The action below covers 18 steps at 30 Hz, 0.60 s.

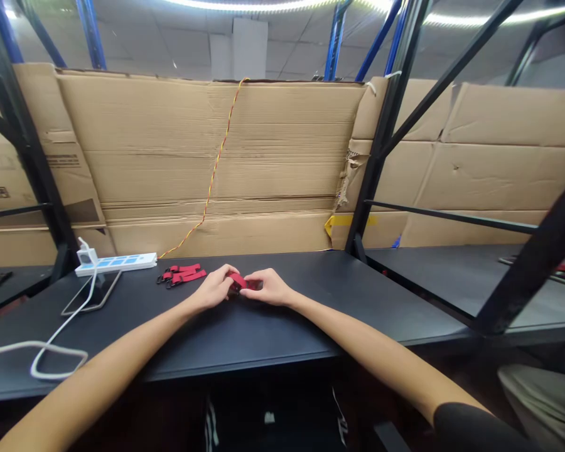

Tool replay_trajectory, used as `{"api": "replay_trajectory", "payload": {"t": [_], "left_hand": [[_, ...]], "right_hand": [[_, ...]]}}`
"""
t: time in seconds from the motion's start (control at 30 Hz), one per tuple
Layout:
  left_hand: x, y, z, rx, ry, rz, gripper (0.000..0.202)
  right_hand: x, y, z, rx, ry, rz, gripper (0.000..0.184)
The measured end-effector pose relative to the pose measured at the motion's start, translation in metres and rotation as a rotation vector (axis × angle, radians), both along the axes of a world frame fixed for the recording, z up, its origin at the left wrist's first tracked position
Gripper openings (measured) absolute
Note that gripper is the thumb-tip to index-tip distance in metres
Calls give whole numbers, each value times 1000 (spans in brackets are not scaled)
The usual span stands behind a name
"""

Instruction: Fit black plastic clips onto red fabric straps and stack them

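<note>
My left hand (211, 287) and my right hand (269, 287) meet in the middle of a black table (263, 333). Between their fingertips they both pinch a short red webbing strap (238, 282), which is partly hidden by my fingers. Just left of my left hand, several red webbing straps with black clips (182, 274) lie in a small bunch on the tabletop, not touching either hand.
At the table's back left sit a white power strip (115, 264) and a phone (93, 292), with a white cable (51, 353) trailing toward the front edge. Cardboard sheets (216, 150) line the back, and black metal shelf frames (386, 138) stand to the right.
</note>
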<state>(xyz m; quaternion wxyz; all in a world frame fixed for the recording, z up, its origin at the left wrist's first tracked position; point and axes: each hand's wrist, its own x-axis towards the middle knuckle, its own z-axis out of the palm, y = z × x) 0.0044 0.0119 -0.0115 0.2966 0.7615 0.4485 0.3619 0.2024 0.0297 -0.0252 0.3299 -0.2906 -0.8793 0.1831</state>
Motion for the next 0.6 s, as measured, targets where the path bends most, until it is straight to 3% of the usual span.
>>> {"api": "replay_trajectory", "payload": {"t": [0.07,0.13,0.23,0.3,0.37,0.5,0.6], "left_hand": [[-3,4,-1,-64,-82,80,20],[-11,8,-1,-29,-46,152,22],[-24,11,-1,249,232,218,34],[-28,9,-1,438,427,181,36],[-26,4,-2,520,551,73,35],[-11,-6,-4,513,681,-115,39],[-4,-11,-3,509,748,-137,34]], "right_hand": [[1,2,-2,-34,6,-7,29],[3,5,-4,-29,-7,-20,27],[6,10,-7,-9,-11,-49,29],[8,12,-8,-11,-6,-42,34],[8,14,-8,-39,-11,20,34],[7,15,-8,-186,-32,178,26],[7,17,-10,-291,27,121,27]]}}
